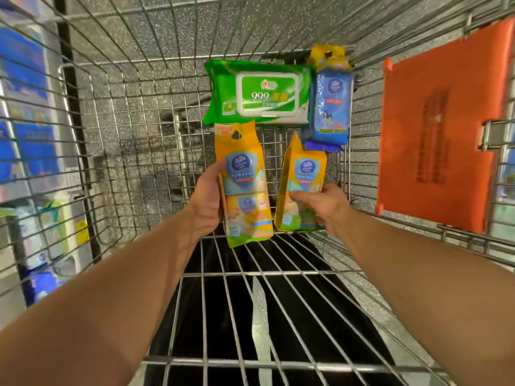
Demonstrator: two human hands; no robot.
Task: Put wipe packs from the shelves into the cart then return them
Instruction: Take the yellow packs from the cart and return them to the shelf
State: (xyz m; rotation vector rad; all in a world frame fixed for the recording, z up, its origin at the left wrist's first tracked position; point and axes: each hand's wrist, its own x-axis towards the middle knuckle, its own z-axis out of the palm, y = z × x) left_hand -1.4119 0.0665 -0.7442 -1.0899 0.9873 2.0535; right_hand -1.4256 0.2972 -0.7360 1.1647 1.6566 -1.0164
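I look down into a wire shopping cart (125, 112). My left hand (207, 200) grips a tall yellow wipe pack (243, 185) by its left edge, held upright above the cart floor. My right hand (327, 207) holds a second yellow wipe pack (302, 185) by its lower right side, tilted slightly. Beyond them a large green wipe pack (259, 96) with a white lid lies at the far end of the cart. A blue wipe pack (333, 107) with a yellow top lies to its right.
An orange plastic flap (440, 121) hangs on the cart's right side. Store shelves (28, 135) with blue and white packages stand beyond the cart's left wall. Speckled grey floor shows through the wire. A dark area lies under the near cart floor (264, 316).
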